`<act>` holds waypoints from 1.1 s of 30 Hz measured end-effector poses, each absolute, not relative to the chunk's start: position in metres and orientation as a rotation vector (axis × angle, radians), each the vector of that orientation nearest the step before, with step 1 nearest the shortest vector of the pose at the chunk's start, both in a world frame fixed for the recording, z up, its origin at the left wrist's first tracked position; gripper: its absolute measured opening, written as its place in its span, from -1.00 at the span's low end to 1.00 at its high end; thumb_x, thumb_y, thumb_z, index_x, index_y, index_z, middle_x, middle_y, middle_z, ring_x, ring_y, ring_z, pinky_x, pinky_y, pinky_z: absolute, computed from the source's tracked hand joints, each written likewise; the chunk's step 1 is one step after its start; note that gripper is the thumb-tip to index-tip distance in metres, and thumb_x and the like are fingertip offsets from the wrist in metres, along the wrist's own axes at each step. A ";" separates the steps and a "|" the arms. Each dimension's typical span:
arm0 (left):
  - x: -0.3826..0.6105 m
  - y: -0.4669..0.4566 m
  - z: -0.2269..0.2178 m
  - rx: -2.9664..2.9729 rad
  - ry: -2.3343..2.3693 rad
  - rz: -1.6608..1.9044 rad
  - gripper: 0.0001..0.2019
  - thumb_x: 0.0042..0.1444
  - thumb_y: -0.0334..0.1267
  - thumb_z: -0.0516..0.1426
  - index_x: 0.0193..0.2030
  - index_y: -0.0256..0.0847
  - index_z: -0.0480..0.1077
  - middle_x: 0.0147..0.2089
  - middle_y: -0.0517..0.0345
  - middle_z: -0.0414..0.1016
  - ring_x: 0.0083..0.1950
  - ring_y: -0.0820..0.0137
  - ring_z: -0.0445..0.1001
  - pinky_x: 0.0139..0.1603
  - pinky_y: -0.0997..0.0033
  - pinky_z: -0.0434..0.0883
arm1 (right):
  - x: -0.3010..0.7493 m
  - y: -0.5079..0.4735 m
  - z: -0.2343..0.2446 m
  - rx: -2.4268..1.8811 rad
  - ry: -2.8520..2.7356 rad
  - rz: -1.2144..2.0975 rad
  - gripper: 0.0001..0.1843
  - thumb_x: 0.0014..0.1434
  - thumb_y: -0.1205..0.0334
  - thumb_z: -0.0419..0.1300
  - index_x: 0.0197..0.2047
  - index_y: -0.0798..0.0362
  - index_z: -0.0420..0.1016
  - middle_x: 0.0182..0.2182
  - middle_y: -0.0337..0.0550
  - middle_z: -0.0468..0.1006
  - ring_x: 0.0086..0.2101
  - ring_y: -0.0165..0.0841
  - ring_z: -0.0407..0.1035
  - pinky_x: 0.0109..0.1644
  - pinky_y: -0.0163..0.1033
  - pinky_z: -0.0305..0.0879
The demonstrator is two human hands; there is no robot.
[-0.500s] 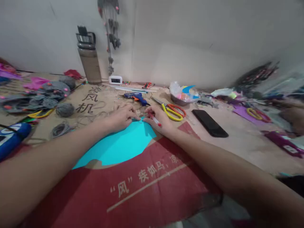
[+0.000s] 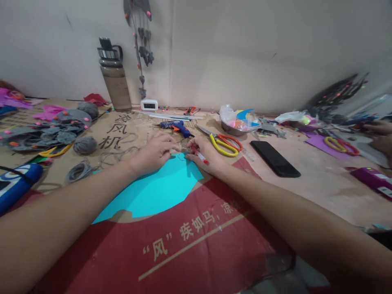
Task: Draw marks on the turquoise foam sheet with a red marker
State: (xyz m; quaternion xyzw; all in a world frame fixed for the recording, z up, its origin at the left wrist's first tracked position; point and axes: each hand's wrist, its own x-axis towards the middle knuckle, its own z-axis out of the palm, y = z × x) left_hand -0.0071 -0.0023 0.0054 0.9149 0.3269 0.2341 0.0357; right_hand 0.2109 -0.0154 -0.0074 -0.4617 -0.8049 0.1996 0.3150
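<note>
A bright cyan sheet of paper with a cut, uneven edge lies beneath my forearms. At its far edge my left hand has its fingers bent and closed together, the tips over the paper; a small beige piece seems to be under them, too small to name. A faint line drawing shows on the sheet beside the fingertips. My right hand grips a pen with a red end, which slants back across the hand. The pen's tip is hidden by the fingers.
Red printed cardboard lies under the paper. Beyond my hands are a blue glue gun, yellow and orange scissors and a bowl. A black phone is right; grey yarn and a bottle are left. Another person's hand shows far right.
The view has shifted slightly and become sharper. My left fingers have drawn slightly back from the right hand, uncovering the line drawing. My right hand still holds the pen in nearly the same place.
</note>
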 end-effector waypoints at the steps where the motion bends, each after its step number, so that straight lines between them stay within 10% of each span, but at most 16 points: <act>1: -0.006 -0.004 0.006 2.841 0.952 0.705 -0.66 0.09 -0.46 -0.01 -0.12 -0.12 0.51 -0.03 0.11 0.48 0.08 0.26 0.30 0.20 0.06 0.11 | 0.211 -0.015 -0.008 -1.216 -2.118 0.526 -0.78 0.04 0.30 0.19 -0.22 0.05 0.25 -0.43 -0.26 0.31 -0.41 -0.36 0.22 -0.31 -0.24 0.15; 33: -0.001 -0.003 0.005 2.847 0.887 0.468 -0.56 -0.05 -0.57 -0.04 -0.12 -0.12 0.48 -0.03 0.18 0.52 0.12 0.24 0.27 0.17 0.10 0.15 | 0.208 -0.027 0.001 -1.166 -1.690 0.945 -0.83 0.19 0.15 0.10 -0.37 0.00 0.19 -0.64 -0.39 0.36 -0.65 -0.54 0.18 -0.56 -0.38 0.09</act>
